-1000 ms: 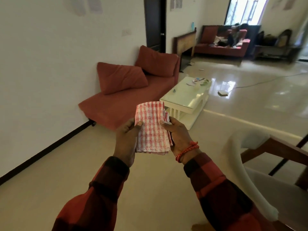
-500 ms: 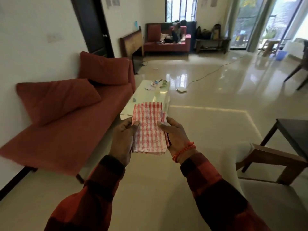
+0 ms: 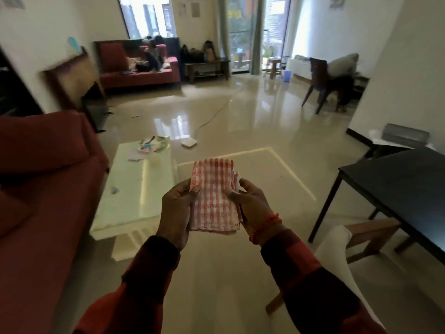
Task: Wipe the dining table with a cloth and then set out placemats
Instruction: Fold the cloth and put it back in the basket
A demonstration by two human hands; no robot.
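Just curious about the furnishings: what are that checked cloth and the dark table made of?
The checked cloth looks like thin woven cotton: folded layers, soft frayed edges. The dark table seems to have a matte black top on slim legs, probably metal; the view leaves that open.

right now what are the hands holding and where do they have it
Both hands hold a folded red-and-white checked cloth. The left hand pinches its left edge, thumb on top; the right hand pinches its right edge the same way.

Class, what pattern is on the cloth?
Red-and-white checks on the cloth, seen in the head view.
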